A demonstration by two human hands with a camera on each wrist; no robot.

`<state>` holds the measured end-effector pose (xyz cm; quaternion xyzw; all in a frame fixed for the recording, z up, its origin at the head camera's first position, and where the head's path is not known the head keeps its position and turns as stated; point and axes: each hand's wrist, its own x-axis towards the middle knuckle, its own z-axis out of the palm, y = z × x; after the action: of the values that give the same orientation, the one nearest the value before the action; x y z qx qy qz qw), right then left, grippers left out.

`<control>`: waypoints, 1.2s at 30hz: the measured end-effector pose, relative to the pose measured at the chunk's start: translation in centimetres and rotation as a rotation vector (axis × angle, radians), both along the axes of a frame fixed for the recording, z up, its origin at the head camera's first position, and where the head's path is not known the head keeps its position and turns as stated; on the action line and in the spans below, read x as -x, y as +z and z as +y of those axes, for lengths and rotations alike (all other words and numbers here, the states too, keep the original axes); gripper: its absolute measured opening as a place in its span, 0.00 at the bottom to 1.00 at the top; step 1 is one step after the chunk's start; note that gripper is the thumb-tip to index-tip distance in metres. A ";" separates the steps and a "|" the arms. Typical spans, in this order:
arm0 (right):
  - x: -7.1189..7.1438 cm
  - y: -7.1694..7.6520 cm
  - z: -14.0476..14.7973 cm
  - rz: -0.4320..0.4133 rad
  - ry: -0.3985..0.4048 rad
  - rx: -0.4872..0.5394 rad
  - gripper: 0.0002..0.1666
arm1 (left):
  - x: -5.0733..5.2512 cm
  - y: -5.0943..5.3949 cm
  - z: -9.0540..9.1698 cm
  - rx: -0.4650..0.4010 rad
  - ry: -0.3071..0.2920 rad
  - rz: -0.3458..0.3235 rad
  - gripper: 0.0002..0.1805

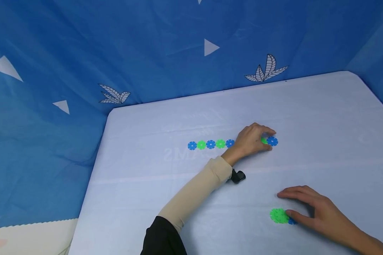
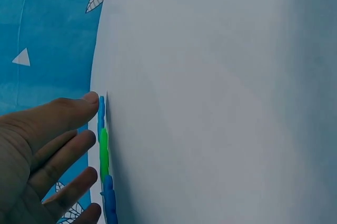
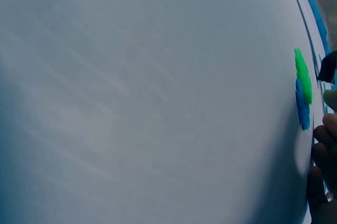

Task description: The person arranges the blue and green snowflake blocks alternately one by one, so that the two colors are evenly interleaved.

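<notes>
Flat notched plastic discs, blue and green by turns, lie in a row on the white table. At the row's left end is a blue disc [image 1: 192, 145], with a green disc [image 1: 201, 144] beside it. My left hand [image 1: 250, 140] reaches over the row and hides part of it. Its thumb and forefinger stand on either side of the right-end blue disc [image 1: 272, 141]; I see no firm pinch. Nearer the front, my right hand [image 1: 319, 209] has its fingers spread, with the thumb at a green disc [image 1: 278, 215] that partly overlaps a blue disc [image 3: 302, 105].
A blue patterned cloth [image 1: 166, 46] hangs along the table's back and left sides. The white tabletop [image 1: 131, 198] spreads around the discs. On the left wrist is a small black device [image 1: 238, 176].
</notes>
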<state>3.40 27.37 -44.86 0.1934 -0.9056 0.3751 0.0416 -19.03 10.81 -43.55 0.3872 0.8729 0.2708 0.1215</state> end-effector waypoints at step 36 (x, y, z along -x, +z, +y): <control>-1.6 -0.2 -1.4 0.108 0.024 -0.089 0.37 | -0.1 0.1 0.9 0.053 0.026 -0.005 0.22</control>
<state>4.96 26.01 -45.07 0.2260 -0.9155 0.3238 0.0774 -18.89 11.70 -43.40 0.3720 0.8844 0.2500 0.1303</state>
